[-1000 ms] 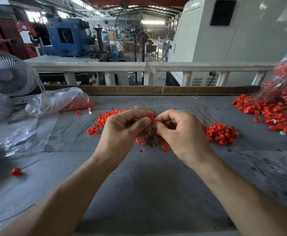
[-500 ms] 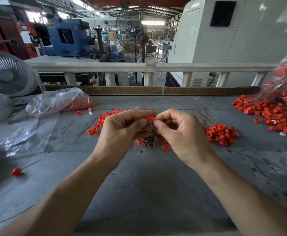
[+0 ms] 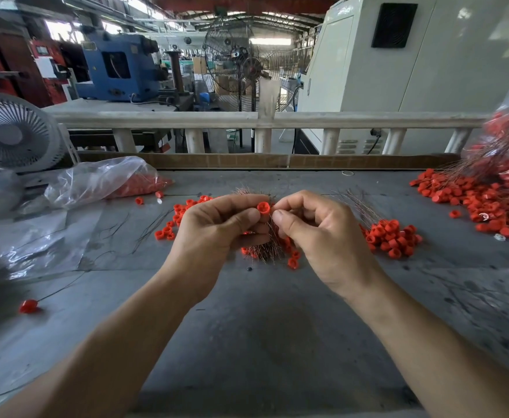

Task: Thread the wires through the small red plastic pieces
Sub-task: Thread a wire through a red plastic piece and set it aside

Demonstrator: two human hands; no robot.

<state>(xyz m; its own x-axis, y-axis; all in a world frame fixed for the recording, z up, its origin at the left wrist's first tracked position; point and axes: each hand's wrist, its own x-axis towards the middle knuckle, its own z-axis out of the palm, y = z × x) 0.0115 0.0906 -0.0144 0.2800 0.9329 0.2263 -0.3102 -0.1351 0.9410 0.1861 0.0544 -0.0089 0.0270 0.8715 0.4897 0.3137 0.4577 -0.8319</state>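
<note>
My left hand [image 3: 217,233] pinches a small red plastic piece [image 3: 263,208] between thumb and forefinger, its hollow side facing me. Touching it from the right, my right hand [image 3: 316,236] has thumb and forefinger pinched together, seemingly on a thin wire that is too fine to make out. A bundle of thin wires [image 3: 265,245] lies on the grey table [image 3: 262,327] under both hands. Loose red pieces [image 3: 393,236] sit in a small heap just right of my right hand, and more red pieces [image 3: 174,220] lie to the left.
A clear plastic bag [image 3: 105,181] with red pieces lies at the back left beside a small white fan [image 3: 11,135]. A big pile of wired red pieces [image 3: 485,197] spreads at the right. One wired piece [image 3: 28,306] lies alone at the left.
The red piece has come out from between my fingertips and is now plainly in view, turned with its hollow side towards me. Both hands stayed in place.
</note>
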